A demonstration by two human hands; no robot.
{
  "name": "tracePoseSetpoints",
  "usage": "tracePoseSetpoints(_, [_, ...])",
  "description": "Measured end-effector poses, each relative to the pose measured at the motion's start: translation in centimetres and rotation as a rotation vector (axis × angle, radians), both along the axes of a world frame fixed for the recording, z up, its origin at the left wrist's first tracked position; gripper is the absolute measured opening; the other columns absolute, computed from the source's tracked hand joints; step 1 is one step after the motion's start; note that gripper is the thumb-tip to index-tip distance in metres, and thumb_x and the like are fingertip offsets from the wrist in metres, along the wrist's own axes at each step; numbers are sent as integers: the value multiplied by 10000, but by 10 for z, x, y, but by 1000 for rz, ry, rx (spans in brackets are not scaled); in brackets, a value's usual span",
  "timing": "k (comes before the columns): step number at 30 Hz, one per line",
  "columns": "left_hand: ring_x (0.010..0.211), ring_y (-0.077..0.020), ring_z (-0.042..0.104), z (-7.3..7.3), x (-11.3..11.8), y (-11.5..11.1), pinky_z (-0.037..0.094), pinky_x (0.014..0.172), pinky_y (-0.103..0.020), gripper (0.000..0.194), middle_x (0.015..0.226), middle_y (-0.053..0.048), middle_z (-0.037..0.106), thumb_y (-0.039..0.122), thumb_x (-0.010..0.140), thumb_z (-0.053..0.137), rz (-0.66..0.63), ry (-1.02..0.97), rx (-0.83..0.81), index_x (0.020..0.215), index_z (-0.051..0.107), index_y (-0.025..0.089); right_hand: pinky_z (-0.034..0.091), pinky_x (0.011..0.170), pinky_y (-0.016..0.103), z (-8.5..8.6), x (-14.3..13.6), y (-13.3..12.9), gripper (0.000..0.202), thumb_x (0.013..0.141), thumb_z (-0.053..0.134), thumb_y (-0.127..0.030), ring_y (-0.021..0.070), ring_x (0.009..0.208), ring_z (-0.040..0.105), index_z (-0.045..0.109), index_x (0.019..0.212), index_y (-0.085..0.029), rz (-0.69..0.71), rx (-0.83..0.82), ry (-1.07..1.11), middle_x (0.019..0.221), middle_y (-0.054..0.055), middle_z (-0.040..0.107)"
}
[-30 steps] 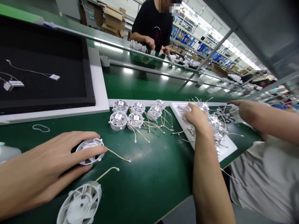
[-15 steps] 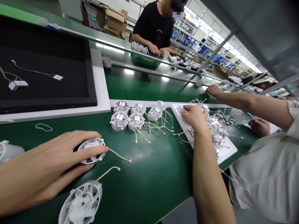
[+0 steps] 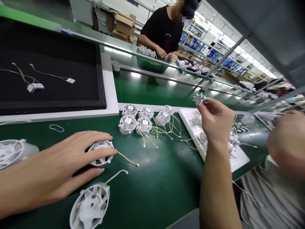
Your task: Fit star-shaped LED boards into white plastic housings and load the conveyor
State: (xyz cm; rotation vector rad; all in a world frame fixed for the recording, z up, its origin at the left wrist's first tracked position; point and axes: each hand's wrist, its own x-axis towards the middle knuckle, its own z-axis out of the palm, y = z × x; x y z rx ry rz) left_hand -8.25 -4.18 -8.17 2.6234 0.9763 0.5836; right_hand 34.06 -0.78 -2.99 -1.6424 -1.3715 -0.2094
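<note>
My left hand (image 3: 69,162) is curved around a white round fan housing (image 3: 102,153) on the bench, its fingers lying across the rim. A short yellow-white cable with a small plug runs out of that housing. Raised above the white tray (image 3: 239,163), my right hand (image 3: 216,117) pinches a small white fan impeller (image 3: 200,98) between thumb and fingers. Several loose impellers and thin cables lie heaped in the tray. Nearer to me sits a second fan housing (image 3: 90,205), spokes upward, with its cable sticking out. Another housing (image 3: 17,152) stands at the left edge, partly behind my left forearm.
Several labelled fans (image 3: 144,124) with trailing cables stand mid-bench. A black-lined tray (image 3: 54,101) with wired parts lies at left, a rubber band (image 3: 56,128) below it. Across the metal rail (image 3: 152,76) a person (image 3: 159,31) works. A co-worker's blurred arm (image 3: 288,140) is at right.
My right hand has risen out of the heap in the tray with an impeller in its fingers. My left hand stays on the housing. The co-worker's arm at right has pulled back, and the view has shifted slightly.
</note>
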Motion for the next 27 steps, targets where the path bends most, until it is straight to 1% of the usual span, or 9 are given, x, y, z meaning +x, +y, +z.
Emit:
tracePoseSetpoints(2, [1375,-272,614,2,-3,3,562,1083,-379,345,1568,34,574,354,1121,462,-59,58,-6,1388,668,428,667,893,471,3,-15,-4,230,891,752,-355,279,906,807,833,1058,-220,98,104,56,973,49,839])
tracePoseSetpoints(5, [1438,-278,568,4,-8,6,573,1118,-400,357,1629,37,514,361,1134,445,-58,104,-32,1419,646,438,675,832,487,9,-37,-10,137,880,808,-320,275,840,790,835,1002,-265,225,228,130,876,20,805])
tracePoseSetpoints(7, [1460,-287,552,5,-9,7,571,1150,-406,354,1649,51,493,380,1132,453,-59,113,-54,1420,651,438,675,780,472,13,-46,-16,96,879,819,-314,263,796,774,831,972,-293,298,256,159,821,1,777])
tracePoseSetpoints(10, [1473,-302,545,5,-9,7,567,1177,-428,353,1658,85,479,415,1126,459,-63,101,-65,1422,648,455,653,729,443,18,-51,-24,112,863,833,-285,246,769,761,839,972,-312,367,191,173,818,-12,790])
tracePoseSetpoints(13, [1468,-302,552,5,-9,7,567,1183,-434,349,1636,92,502,406,1128,447,-62,85,-53,1397,667,442,632,756,412,21,-49,-30,140,843,854,-263,219,778,764,858,972,-319,332,80,132,873,-25,826])
tracePoseSetpoints(15, [1459,-297,560,6,-8,7,572,1176,-428,338,1616,96,522,399,1126,454,-60,74,-51,1377,676,441,622,731,374,24,-47,-35,166,794,890,-242,193,741,750,866,940,-320,353,96,175,840,-45,820])
tracePoseSetpoints(18, [1444,-290,575,8,-7,7,578,1168,-433,326,1593,103,546,401,1117,472,-62,44,-52,1367,672,463,609,669,332,30,-46,-43,190,751,897,-193,182,709,730,869,876,-333,461,141,290,787,-56,804])
tracePoseSetpoints(24, [1424,-263,589,11,-3,9,539,1209,-405,313,1517,64,627,381,1117,485,-66,-28,-12,1291,745,389,603,633,308,36,-39,-54,166,808,888,-224,195,733,767,873,894,-365,531,-99,204,843,-45,832])
tracePoseSetpoints(27, [1424,-258,585,11,-2,11,515,1230,-401,305,1495,68,643,352,1108,505,-85,-50,33,1297,744,367,582,619,307,31,-38,-52,186,843,877,-245,198,747,766,875,966,-385,528,-102,147,904,-45,840])
